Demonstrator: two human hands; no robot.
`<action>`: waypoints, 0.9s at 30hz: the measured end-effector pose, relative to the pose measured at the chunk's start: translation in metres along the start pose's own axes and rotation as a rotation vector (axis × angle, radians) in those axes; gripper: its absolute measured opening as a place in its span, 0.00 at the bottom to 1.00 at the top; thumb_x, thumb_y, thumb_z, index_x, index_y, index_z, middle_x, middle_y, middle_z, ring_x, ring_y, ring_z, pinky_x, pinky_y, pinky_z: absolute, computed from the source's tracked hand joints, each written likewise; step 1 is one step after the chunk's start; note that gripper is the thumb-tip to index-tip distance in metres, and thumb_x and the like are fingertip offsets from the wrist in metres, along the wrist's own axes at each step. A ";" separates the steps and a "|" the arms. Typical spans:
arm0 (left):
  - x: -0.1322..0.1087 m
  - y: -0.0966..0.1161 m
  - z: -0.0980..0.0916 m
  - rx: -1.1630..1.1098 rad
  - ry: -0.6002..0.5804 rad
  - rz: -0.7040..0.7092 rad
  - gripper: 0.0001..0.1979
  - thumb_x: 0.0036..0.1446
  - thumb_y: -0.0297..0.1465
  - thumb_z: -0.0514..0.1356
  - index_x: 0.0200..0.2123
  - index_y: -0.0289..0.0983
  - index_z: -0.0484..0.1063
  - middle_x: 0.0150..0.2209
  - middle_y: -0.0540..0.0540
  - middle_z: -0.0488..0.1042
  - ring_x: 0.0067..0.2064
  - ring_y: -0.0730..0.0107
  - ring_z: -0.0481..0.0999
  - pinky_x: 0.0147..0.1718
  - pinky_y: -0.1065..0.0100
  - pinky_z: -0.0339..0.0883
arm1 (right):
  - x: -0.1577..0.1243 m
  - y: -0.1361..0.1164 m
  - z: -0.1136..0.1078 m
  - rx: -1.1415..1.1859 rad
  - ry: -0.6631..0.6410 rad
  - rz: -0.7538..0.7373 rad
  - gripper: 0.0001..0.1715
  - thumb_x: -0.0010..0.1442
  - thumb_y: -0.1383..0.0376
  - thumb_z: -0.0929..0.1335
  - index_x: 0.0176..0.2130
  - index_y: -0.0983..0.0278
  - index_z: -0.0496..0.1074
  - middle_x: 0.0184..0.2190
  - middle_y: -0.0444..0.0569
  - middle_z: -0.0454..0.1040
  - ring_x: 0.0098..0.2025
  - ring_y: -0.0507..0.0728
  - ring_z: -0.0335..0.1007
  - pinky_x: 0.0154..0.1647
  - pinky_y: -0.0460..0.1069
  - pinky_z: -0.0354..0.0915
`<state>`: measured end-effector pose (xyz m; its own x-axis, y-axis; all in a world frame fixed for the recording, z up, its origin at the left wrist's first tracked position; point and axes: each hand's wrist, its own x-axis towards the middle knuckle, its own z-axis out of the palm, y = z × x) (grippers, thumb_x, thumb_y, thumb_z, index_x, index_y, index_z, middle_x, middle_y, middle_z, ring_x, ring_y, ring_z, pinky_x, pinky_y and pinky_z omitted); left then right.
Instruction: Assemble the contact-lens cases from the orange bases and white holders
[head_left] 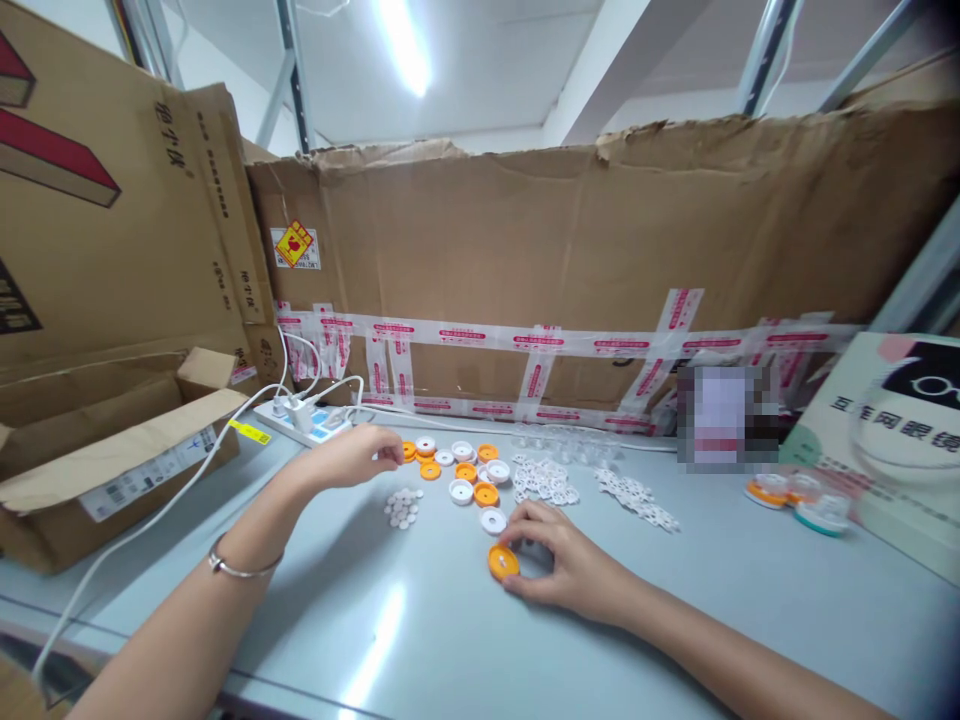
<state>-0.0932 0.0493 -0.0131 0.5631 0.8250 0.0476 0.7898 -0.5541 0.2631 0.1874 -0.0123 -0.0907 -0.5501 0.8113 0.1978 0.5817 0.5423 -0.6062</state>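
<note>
My right hand (pixel 559 555) pinches an orange round plastic cap (pixel 502 563) by its edge, thumb at the near side and fingers at the far side. The cap is tilted, with a small pale spot at its centre. Just beyond it lies a white round cap (pixel 493 521). Further off, my left hand (pixel 371 452) has its fingers curled down beside an orange cap (pixel 409 452) at the left end of a group of orange and white caps (pixel 465 472); what its fingertips hold, if anything, is hidden. Small white discs (pixel 403 508) lie in a cluster below that hand.
White small flat parts (pixel 544 482) and a second strip of them (pixel 637 498) lie right of the caps, with clear plastic pieces (pixel 570 445) behind. Assembled round items (pixel 821 515) sit far right by a printed box (pixel 885 440). A power strip (pixel 315 422) and an open carton (pixel 120 440) stand left.
</note>
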 end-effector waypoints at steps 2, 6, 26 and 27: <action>-0.002 -0.011 -0.003 0.062 -0.119 -0.111 0.08 0.47 0.25 0.54 0.28 0.35 0.73 0.29 0.47 0.75 0.31 0.69 0.71 0.29 0.74 0.60 | 0.000 -0.001 -0.001 -0.002 -0.011 -0.003 0.12 0.46 0.64 0.69 0.35 0.61 0.71 0.36 0.48 0.67 0.40 0.57 0.63 0.45 0.54 0.59; -0.005 -0.024 -0.005 0.099 -0.317 -0.298 0.08 0.40 0.25 0.56 0.26 0.35 0.74 0.27 0.47 0.75 0.29 0.70 0.71 0.24 0.76 0.58 | 0.000 -0.003 -0.002 -0.005 -0.002 -0.018 0.11 0.45 0.66 0.68 0.34 0.61 0.71 0.35 0.48 0.67 0.38 0.57 0.64 0.43 0.52 0.60; 0.001 -0.036 0.005 0.101 -0.374 -0.334 0.09 0.37 0.27 0.58 0.26 0.34 0.74 0.26 0.46 0.75 0.27 0.70 0.70 0.23 0.75 0.58 | -0.002 0.001 0.000 0.031 0.032 -0.047 0.12 0.47 0.67 0.67 0.35 0.63 0.72 0.34 0.49 0.69 0.37 0.55 0.66 0.39 0.49 0.64; 0.001 -0.036 0.005 0.097 -0.375 -0.333 0.09 0.37 0.27 0.57 0.26 0.34 0.75 0.26 0.46 0.75 0.27 0.70 0.70 0.23 0.76 0.58 | -0.002 0.002 0.000 0.031 0.031 -0.049 0.12 0.47 0.66 0.67 0.35 0.63 0.72 0.34 0.49 0.68 0.37 0.55 0.66 0.39 0.49 0.64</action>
<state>-0.1198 0.0698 -0.0275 0.3117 0.8719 -0.3777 0.9501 -0.2903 0.1140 0.1892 -0.0129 -0.0921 -0.5582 0.7906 0.2517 0.5355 0.5750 -0.6185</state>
